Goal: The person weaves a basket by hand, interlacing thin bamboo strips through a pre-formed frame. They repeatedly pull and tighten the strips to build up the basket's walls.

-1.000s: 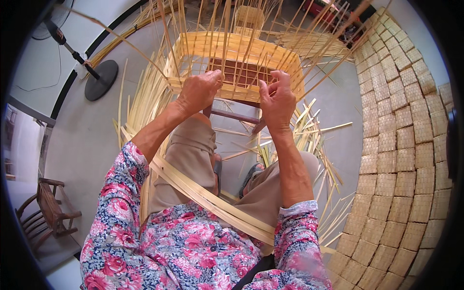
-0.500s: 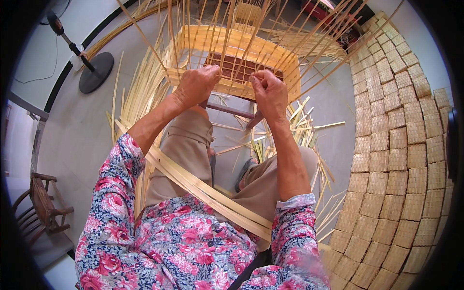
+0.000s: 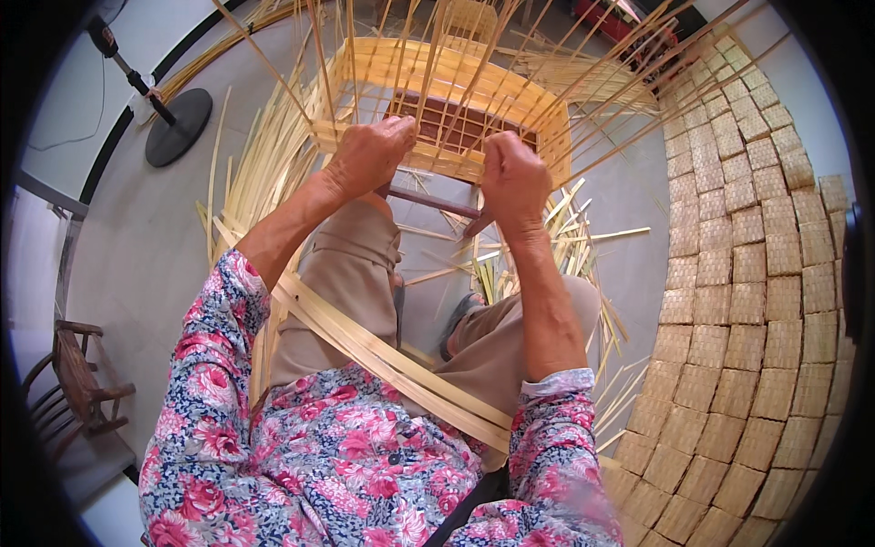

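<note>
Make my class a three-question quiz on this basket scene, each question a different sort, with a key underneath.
1. True or false: the left hand and the right hand are both at the near side of the basket.
2. What lies across the person's lap? A) a towel B) pale flat strips C) a rope
3. Fill in the gap: the dark wooden chair stands toward the ___ edge of the picture.

Key: 1. True. 2. B. 3. Left.
</note>
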A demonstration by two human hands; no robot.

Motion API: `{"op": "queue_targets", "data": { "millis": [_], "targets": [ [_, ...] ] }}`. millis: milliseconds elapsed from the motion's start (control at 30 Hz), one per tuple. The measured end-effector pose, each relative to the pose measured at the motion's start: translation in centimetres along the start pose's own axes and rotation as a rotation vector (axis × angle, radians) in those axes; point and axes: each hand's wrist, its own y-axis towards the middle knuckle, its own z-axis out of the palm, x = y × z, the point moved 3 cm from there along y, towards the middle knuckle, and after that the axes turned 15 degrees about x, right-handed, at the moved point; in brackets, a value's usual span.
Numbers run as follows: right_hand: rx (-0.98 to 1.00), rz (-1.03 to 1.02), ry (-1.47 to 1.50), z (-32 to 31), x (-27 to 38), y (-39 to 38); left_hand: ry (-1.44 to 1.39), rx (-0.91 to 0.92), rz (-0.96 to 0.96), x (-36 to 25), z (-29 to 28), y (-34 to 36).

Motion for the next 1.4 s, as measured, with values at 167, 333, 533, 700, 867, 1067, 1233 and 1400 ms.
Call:
{"op": "queue_targets", "data": {
  "millis": [167,333,533,700,867,1067,1233,1400],
  "targets": [
    [-0.155,-0.113,0.473,-4.8,1.1,-1.7,-0.261,-0.139,-0.056,-0.7,-0.7,-2.0],
    [-0.193,-0.154,0.454,-6.1,-0.2,-5.3,-0.335,-0.346,-0.027,-2.6,-1.5,-5.1],
    [-0.329,-0.015,0.571,-10.3,-2.0,-7.0,0.029,-0.168,0.148,-6.8,-0.8,0.3],
    [0.543,-0.077,0.285,-3.7,-1.4,-7.0,0.203,0.008,0.004,-5.4,0.5,1.6],
    [0.544,0.304,0.621,2.2,-3.5,-7.4,0.036,-0.006,0.191,-4.2,0.5,1.5],
    [0.181,0.413,1.439,3.9,-3.7,-5.8,-0.343,0.019,0.289,-2.2,-0.1,2.1],
    [0.17,0.183,1.244,1.5,-0.7,-2.4,-0.458,0.16,0.285,-1.5,-0.7,2.8],
    [0.195,0.037,1.041,0.9,0.7,-0.9,-0.535,0.199,0.3,-0.9,-0.2,3.4]
  ]
}}
